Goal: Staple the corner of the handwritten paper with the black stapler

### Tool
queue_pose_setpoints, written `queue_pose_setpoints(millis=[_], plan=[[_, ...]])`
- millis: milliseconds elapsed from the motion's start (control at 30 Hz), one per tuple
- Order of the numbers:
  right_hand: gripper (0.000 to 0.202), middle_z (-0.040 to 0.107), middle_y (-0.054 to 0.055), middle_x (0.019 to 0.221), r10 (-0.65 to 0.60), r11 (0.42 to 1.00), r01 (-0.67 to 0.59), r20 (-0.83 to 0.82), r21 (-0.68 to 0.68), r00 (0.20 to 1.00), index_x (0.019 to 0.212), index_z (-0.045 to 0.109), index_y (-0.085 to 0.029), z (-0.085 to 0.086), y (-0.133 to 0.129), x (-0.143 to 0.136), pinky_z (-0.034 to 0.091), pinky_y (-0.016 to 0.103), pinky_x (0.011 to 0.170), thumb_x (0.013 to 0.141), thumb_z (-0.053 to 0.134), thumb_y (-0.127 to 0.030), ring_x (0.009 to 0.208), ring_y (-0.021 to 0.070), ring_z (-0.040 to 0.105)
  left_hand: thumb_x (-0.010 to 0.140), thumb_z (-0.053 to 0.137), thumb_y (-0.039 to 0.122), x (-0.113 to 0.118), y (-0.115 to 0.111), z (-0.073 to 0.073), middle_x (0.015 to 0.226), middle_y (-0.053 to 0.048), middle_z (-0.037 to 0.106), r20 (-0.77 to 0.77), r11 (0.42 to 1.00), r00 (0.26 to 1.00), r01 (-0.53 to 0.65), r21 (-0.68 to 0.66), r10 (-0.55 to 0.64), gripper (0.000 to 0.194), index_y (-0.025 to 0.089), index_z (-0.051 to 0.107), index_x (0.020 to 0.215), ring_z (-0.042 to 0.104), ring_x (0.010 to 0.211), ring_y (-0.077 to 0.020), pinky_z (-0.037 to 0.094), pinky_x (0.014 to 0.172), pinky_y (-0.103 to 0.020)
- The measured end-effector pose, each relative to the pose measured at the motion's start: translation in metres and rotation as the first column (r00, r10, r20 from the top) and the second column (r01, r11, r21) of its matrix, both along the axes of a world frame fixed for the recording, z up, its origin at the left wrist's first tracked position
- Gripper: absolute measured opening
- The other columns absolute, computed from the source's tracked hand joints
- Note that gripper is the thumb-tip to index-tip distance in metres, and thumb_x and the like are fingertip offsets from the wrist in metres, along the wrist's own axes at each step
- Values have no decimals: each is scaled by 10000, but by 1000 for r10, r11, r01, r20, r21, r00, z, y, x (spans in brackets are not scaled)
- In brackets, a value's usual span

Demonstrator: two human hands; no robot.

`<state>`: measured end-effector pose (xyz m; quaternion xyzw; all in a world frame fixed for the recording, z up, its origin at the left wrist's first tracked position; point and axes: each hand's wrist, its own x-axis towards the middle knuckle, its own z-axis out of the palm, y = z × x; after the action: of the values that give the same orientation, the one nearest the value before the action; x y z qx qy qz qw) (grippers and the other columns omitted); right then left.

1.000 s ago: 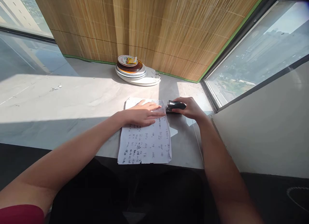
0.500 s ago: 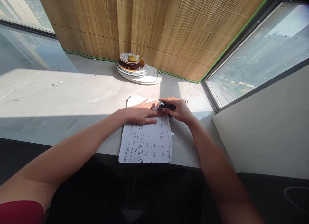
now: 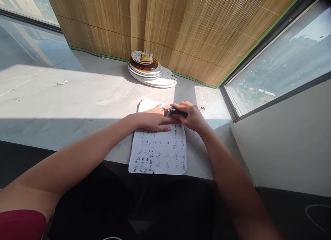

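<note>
White sheets of paper [image 3: 160, 157] covered in handwriting lie on the pale ledge, their near end reaching its front edge. My left hand [image 3: 155, 120] rests flat across the upper part of the sheets, fingers spread. My right hand [image 3: 192, 117] is closed round a small black stapler [image 3: 180, 112], whose front end points left at the right side of the paper. The stapler's tip is right beside my left fingers. Exactly how its jaws meet the paper is too small to tell.
A stack of plates [image 3: 152, 80] with a small yellow packet [image 3: 146, 58] on top stands behind the paper, near a bamboo blind [image 3: 165, 22]. Small dark bits [image 3: 202, 108] lie to the right on the ledge [image 3: 51, 98]. A window [image 3: 279, 67] and white wall [image 3: 287, 140] bound the right side.
The view has shifted slightly. Both hands stay at about the same place on the paper, and the stapler, still in my right hand, appears slightly more level.
</note>
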<state>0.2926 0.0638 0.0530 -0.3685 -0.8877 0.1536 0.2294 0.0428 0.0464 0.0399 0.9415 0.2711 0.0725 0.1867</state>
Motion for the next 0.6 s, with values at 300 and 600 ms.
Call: queue_pose_setpoints(millis=[300, 600], plan=[[320, 691, 61, 954, -17, 1000, 16, 69, 8, 998, 1302, 759, -354, 1, -1, -1, 509, 437, 887, 1006, 641, -330, 961, 281, 587, 1048, 556, 580, 2, 0, 1, 1392, -120, 708, 9, 1000, 1000, -15, -16, 16, 560, 408, 645, 1573, 459, 1470, -435, 273, 1295, -646], [312, 709, 62, 977, -9, 1000, 7, 82, 19, 997, 1285, 764, -340, 1, -1, -2, 500, 446, 873, 999, 643, -315, 951, 281, 577, 1050, 577, 560, 3, 1, 0, 1367, -110, 738, 26, 1000, 1000, -6, -30, 7, 541, 394, 661, 1558, 499, 1449, -415, 219, 1320, -653]])
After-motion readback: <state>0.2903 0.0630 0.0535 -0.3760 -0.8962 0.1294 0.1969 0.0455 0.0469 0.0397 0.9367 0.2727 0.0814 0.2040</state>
